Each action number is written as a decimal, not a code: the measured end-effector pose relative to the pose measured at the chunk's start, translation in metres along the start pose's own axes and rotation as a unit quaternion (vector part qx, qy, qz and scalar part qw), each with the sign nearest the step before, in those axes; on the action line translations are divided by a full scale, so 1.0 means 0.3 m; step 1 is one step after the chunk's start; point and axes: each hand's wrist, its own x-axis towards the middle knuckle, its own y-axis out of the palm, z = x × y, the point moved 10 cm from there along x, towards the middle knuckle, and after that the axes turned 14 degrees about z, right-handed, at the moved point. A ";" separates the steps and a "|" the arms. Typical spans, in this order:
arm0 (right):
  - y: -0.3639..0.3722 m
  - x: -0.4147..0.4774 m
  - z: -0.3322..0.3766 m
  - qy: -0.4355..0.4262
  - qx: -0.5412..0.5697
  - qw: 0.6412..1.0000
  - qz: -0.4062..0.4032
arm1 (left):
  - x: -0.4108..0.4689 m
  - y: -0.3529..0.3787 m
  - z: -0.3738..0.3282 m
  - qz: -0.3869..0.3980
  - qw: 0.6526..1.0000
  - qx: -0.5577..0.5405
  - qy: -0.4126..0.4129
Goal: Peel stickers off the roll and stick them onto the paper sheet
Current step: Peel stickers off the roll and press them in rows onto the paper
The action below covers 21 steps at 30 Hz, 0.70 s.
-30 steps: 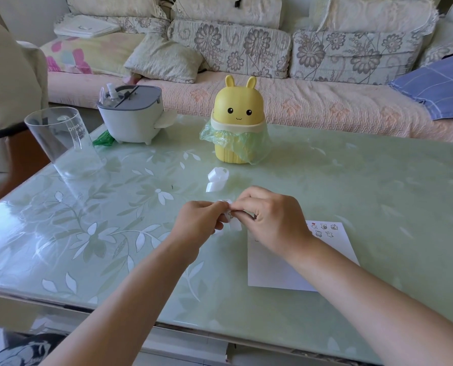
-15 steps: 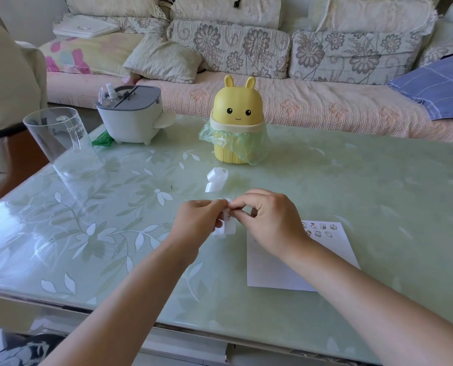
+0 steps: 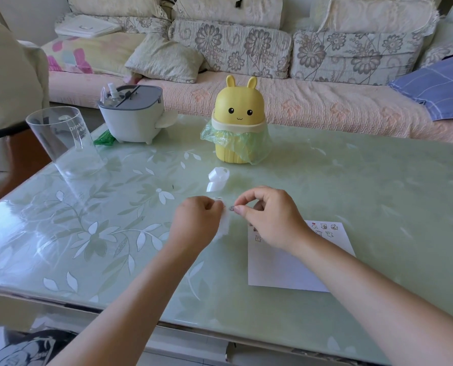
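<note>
White backing strip (image 3: 224, 223) hung from the left hand (image 3: 196, 223), whose curled fingers pinched its top end. At its 3 o'clock the right hand (image 3: 272, 220) pinched a small dark sticker (image 3: 232, 208) between thumb and forefinger; whether it was fully free was unclear. The paper sheet (image 3: 286, 270) lay on the table (image 3: 352, 180) at 4 o'clock, with several stickers (image 3: 323, 228) near its far edge and most of it bare, so plenty likely remained. A loose white curl (image 3: 217, 178) lay at 12 o'clock.

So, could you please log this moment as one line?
left hand: holds strip | right hand: pinches sticker | sheet: on table
</note>
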 end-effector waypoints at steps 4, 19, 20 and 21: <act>-0.029 -0.022 -0.059 0.062 0.085 0.994 0.029 | -0.015 -0.017 -0.061 -0.063 0.983 0.162 0.051; -0.258 -0.199 -0.289 0.195 0.078 0.978 0.014 | -0.122 0.347 -0.344 0.057 0.901 0.231 0.362; -0.276 -0.212 -0.307 0.203 0.075 0.976 0.012 | -0.127 0.390 -0.347 0.082 0.893 0.240 0.371; -0.296 -0.227 -0.326 0.212 0.070 0.975 0.008 | -0.129 0.430 -0.346 0.103 0.886 0.251 0.376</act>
